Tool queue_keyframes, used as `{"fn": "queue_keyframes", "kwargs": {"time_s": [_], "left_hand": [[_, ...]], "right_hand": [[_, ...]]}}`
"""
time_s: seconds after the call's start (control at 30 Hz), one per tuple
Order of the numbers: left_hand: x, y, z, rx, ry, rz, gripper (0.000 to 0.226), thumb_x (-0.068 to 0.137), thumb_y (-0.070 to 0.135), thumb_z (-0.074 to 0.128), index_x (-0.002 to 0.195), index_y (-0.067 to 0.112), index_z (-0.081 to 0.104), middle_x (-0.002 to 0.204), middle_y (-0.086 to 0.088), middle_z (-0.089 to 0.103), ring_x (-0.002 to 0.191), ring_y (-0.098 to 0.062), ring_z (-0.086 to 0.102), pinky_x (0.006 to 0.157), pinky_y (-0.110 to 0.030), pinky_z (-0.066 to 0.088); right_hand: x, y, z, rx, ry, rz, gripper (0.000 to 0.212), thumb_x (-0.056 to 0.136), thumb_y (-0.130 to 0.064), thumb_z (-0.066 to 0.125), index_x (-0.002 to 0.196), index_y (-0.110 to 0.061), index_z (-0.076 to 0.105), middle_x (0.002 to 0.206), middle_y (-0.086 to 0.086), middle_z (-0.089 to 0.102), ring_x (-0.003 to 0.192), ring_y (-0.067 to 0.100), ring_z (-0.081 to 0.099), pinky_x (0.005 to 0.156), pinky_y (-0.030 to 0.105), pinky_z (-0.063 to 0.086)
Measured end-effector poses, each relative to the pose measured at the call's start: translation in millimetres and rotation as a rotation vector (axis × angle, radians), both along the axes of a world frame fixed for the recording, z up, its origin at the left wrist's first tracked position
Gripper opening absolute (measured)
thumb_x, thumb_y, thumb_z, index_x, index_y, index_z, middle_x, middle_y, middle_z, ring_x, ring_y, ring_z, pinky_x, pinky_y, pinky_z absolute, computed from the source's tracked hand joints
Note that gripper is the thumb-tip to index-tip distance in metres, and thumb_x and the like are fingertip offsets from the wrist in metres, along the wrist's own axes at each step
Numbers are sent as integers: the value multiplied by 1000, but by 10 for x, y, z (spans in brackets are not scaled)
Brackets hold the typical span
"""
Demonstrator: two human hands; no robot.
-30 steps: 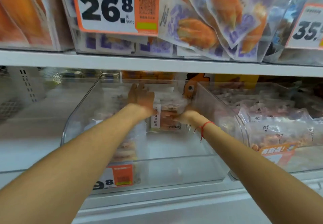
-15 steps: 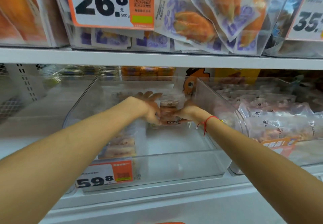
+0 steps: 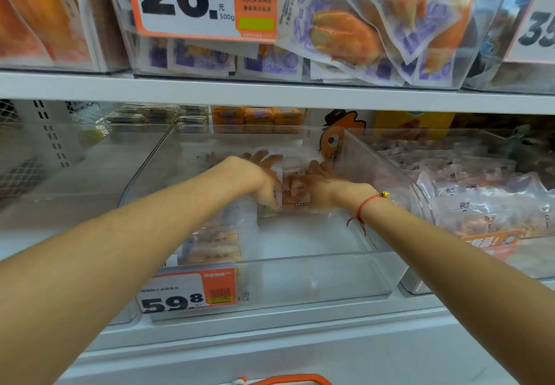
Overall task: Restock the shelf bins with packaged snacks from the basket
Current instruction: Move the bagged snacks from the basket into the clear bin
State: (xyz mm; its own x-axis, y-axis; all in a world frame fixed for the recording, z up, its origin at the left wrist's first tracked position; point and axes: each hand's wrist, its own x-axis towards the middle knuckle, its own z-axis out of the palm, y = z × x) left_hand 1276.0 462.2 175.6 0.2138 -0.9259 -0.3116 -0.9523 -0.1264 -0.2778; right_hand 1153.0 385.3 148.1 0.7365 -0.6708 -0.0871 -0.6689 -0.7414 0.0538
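I see both arms reaching into a clear plastic bin (image 3: 300, 279) on the lower shelf. My left hand (image 3: 258, 179) and right hand (image 3: 322, 186) press from either side on a snack packet (image 3: 292, 192) with pinkish contents, held near the middle of the bin. A red string bracelet (image 3: 362, 209) circles the right wrist. More packets (image 3: 214, 240) are stacked in the bin's left side, behind an orange price tag (image 3: 187, 293) reading 59.8. The neighbouring bin (image 3: 375, 171) to the right holds similar packets. Above, purple-printed pouches (image 3: 345, 33) hang beside a 26.8 tag (image 3: 192, 0). An orange basket handle (image 3: 288, 378) peeks at the bottom edge.
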Motion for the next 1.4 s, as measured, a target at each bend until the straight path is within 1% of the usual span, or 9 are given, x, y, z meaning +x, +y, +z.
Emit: {"fn": "queue_keyframes", "kwargs": {"time_s": [0.13,0.3,0.5,0.63,0.73,0.9,1.0,1.27,1.4], "left_hand": [[32,1,6,3,36,39,56,97,47,42,148,39,22,159,3,-4,146,-25,0,116,-43,12],[-20,-12,19,60,78,32,58,98,43,42,150,29,21,159,0,11,146,-22,10,115,-37,16],[21,82,41,13,65,33,62,94,51,44,149,36,21,158,4,-18,144,-26,-19,118,-48,1],[18,292,80,-79,225,27,60,94,46,47,148,31,27,159,1,12,144,-24,19,116,-40,22],[-55,575,164,-265,213,-8,50,94,43,49,142,35,38,151,1,35,132,-24,40,101,-35,41],[-281,1181,267,-645,231,-30,27,93,32,50,116,34,62,120,4,63,113,-20,56,82,-34,47],[-443,1563,259,-805,315,2,21,93,32,49,106,32,66,107,12,67,103,-15,60,72,-28,42],[-821,2486,-147,-716,529,201,20,91,32,53,103,32,68,111,14,67,102,-16,61,78,-26,41],[-990,2850,-631,-653,624,288,18,89,36,54,102,36,68,110,13,67,103,-18,61,85,-31,48]], "right_hand": [[62,-59,-52,-7,9,4,26,89,-26,57,113,-33,48,124,6,29,123,30,26,103,44,34],[19,-30,-87,-18,29,12,46,86,-16,54,129,-31,43,132,7,26,125,29,26,103,41,34],[-172,116,57,57,39,19,53,90,-15,54,139,-30,41,139,9,27,132,30,27,109,41,34],[-308,238,132,55,-35,-5,53,89,-14,55,140,-22,42,138,13,35,129,33,36,108,43,35],[-447,415,206,31,-102,-1,48,89,-16,57,135,-19,48,138,13,41,127,35,39,105,44,39],[-748,886,377,41,-386,9,31,88,-10,51,112,-21,67,104,1,61,98,26,59,77,31,47],[-933,1226,414,73,-529,5,24,89,-12,52,101,-22,69,84,-5,57,80,20,56,71,28,43],[-1324,2033,133,291,-382,64,16,90,-15,59,101,-17,71,90,4,64,74,13,57,78,28,50],[-1411,2335,-221,457,-289,28,19,90,-8,59,106,-11,69,94,15,70,63,12,59,66,20,49]]}}
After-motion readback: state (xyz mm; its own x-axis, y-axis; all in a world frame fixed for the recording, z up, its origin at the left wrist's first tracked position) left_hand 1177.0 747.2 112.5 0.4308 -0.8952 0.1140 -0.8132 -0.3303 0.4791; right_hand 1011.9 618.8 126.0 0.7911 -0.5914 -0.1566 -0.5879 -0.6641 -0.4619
